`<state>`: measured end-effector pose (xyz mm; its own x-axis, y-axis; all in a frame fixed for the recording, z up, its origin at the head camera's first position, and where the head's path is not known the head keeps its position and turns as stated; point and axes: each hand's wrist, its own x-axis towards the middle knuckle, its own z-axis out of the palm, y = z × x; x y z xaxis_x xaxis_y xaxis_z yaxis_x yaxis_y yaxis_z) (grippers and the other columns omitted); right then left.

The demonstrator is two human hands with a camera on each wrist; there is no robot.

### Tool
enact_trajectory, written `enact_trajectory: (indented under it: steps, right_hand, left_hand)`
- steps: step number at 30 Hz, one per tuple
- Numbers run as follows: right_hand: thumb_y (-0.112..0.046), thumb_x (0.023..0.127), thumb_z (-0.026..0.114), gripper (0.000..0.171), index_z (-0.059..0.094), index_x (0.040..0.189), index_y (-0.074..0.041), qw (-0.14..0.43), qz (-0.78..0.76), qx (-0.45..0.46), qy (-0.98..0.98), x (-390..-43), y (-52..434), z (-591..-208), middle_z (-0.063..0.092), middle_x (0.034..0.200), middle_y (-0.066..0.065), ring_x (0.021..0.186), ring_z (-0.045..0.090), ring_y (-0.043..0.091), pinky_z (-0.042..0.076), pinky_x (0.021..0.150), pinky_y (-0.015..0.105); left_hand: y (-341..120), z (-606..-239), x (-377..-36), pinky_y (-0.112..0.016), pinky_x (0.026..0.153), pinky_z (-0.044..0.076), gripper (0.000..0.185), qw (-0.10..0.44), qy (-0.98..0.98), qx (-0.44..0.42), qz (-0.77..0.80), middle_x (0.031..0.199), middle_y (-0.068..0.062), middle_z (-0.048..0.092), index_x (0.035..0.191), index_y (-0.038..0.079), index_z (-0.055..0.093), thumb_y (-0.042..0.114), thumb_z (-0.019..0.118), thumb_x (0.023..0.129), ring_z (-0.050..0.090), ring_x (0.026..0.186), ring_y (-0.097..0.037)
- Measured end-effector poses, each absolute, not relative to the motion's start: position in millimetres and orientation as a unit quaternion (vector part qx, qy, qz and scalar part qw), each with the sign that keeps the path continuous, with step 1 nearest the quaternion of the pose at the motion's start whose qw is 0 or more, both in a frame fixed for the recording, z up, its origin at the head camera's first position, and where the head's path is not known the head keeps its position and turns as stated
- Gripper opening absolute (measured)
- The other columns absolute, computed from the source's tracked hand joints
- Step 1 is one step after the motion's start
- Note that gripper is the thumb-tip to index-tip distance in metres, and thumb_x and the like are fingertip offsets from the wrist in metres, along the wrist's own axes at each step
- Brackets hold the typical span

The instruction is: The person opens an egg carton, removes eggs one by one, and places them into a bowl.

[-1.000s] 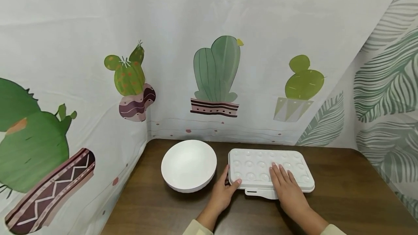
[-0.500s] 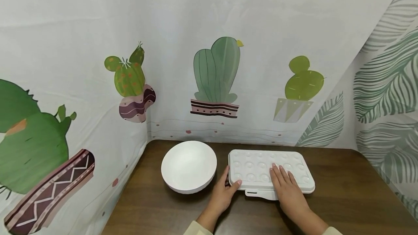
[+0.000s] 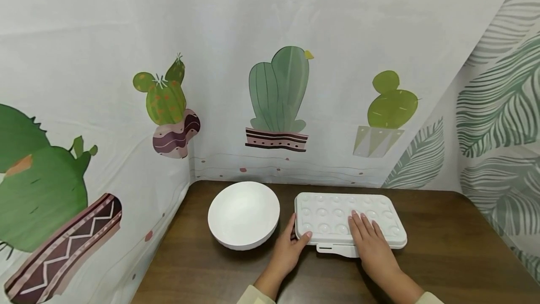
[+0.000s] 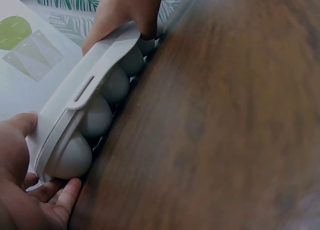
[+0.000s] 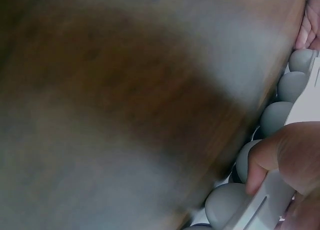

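Note:
A shut white egg box (image 3: 337,212) with a dimpled lid lies on the brown table, its latch tab facing me. My left hand (image 3: 291,247) grips its front left corner, thumb on the lid and fingers against the side. My right hand (image 3: 371,243) lies on the right half of the lid with fingers straight. In the right wrist view its thumb (image 5: 280,155) hooks over the box's front rim (image 5: 270,200). The left wrist view shows the rounded cups of the box (image 4: 85,90) low over the table, with my left hand (image 4: 20,190) at the near corner.
An empty white bowl (image 3: 243,214) stands just left of the box, close to my left hand. The table (image 3: 443,257) is boxed in by a cactus-print cloth (image 3: 278,97) behind and at the left, and a leaf-print curtain (image 3: 498,121) at the right.

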<state>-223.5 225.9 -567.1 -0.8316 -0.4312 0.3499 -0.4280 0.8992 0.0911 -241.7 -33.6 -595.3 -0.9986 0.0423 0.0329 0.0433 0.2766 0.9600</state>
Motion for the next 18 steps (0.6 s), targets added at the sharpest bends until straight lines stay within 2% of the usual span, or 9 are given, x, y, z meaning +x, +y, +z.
enact_trajectory:
  steps: [5,18]
  right_hand:
    - [0.015,0.063,0.073,0.090,0.042,0.146,0.005,0.181,-0.006,0.225,-0.958,-222.9,226.1,-566.9,0.043,0.155,0.025,0.140,0.046,0.044,0.040,0.110,0.061]
    - [0.015,0.066,0.070,0.084,0.044,0.145,0.005,0.195,-0.002,0.229,-0.954,-225.3,227.5,-568.6,0.045,0.153,0.025,0.138,0.048,0.044,0.042,0.109,0.061]
  left_hand:
    - [-33.4,-596.4,-241.4,-0.029,0.093,0.055,0.084,-0.001,-0.796,-0.027,-0.605,0.130,-0.015,0.066,0.159,0.015,0.031,0.048,0.069,0.093,0.064,0.115,-0.017]
    - [-32.8,-596.3,-241.4,-0.036,0.097,0.055,0.083,0.003,-0.794,-0.028,-0.608,0.142,-0.020,0.058,0.160,0.016,0.030,0.049,0.067,0.094,0.062,0.122,-0.021]
